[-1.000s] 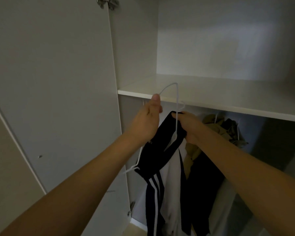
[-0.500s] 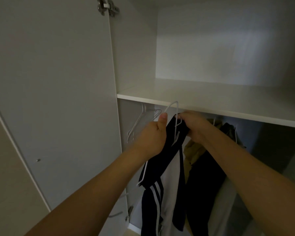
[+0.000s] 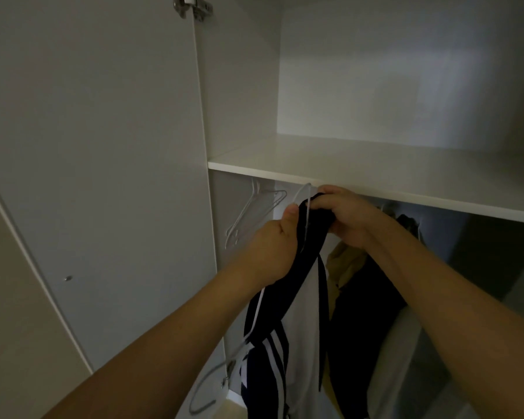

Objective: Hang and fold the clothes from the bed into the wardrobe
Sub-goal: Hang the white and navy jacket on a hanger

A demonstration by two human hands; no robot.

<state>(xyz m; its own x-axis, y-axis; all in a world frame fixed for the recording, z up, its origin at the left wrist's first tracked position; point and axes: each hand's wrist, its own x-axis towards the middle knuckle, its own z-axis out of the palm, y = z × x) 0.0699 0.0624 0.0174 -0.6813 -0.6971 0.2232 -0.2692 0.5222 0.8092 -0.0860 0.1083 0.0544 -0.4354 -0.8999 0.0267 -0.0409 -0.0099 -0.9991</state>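
A navy and white striped garment hangs on a white wire hanger inside the open wardrobe. My left hand grips the garment's dark shoulder and the hanger's wire from the left. My right hand pinches the hanger's neck and the collar fabric just under the front edge of the white shelf. The hanger's hook reaches up behind the shelf edge; the rail is hidden.
Empty white hangers hang at the left end under the shelf. A tan garment and dark clothes hang to the right. The wardrobe door stands open on the left, and a grey hanger dangles low.
Both hands have carried the hanger and garment upward and inward, so the hook that was in front of the shelf edge now sits under it. The view has tilted up slightly.
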